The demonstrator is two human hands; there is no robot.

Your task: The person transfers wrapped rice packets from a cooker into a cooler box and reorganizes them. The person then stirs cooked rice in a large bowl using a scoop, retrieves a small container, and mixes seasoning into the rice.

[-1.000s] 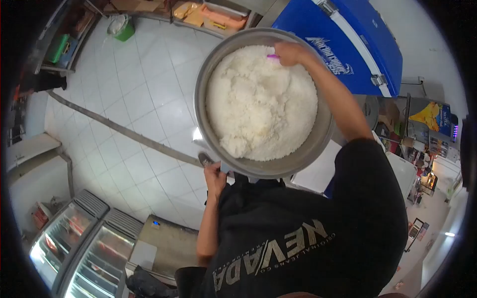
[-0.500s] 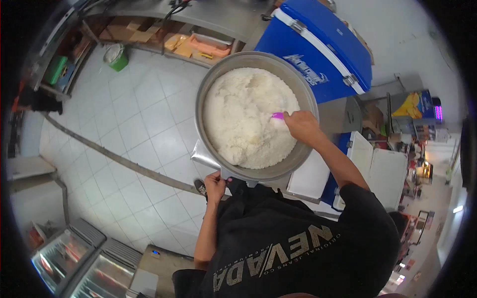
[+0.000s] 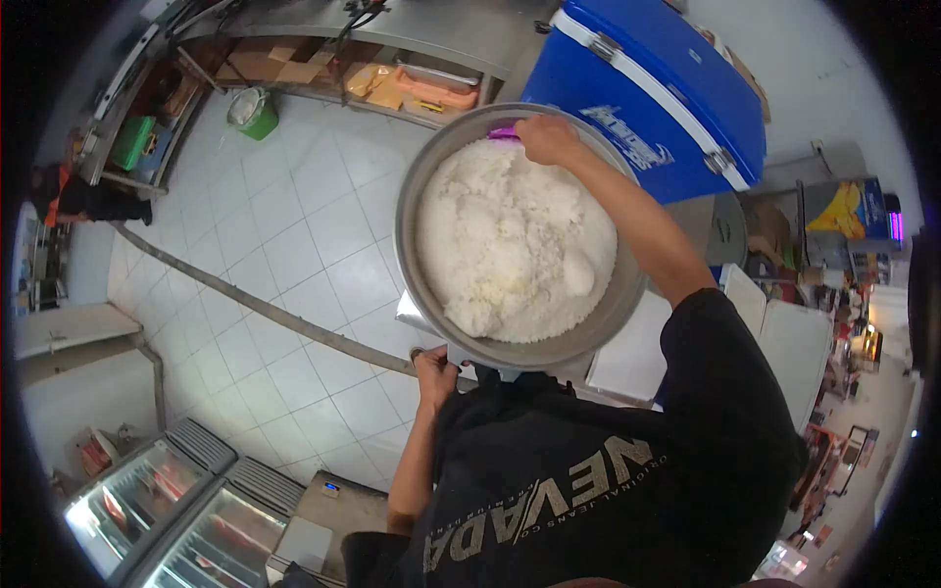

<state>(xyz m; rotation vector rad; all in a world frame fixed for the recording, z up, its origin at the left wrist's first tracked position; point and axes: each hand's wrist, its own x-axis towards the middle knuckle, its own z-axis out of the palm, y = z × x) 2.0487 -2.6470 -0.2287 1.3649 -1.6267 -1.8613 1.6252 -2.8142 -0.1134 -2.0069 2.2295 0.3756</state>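
White grains [image 3: 520,245]: heaped in front of you, clumped across the middle and looser toward the sides.
Pot [image 3: 616,312]: wide, round and grey, it holds the grains just ahead of your body; what carries it is mostly hidden beneath.
Purple tool [image 3: 503,133]: at the pot's far side, by the edge of the heap; you cannot tell how deep its tip goes.
Right hand [image 3: 546,139]: your arm reaches over the pot, and your grip is clenched around the purple tool.
Left hand [image 3: 432,376]: your grip is closed on the pot's handle at its near left edge, fingers curled.
Black shirt [image 3: 578,470]: yours, right against the pot's near side.
Blue cooler [image 3: 578,83]: just beyond the pot, to your right, its white band facing you.
Green bucket [image 3: 259,120]: well apart on the tiled floor [image 3: 314,220], ahead and left.
Orange tray [image 3: 436,90]: on the low shelf beneath the far steel surface [image 3: 441,27].
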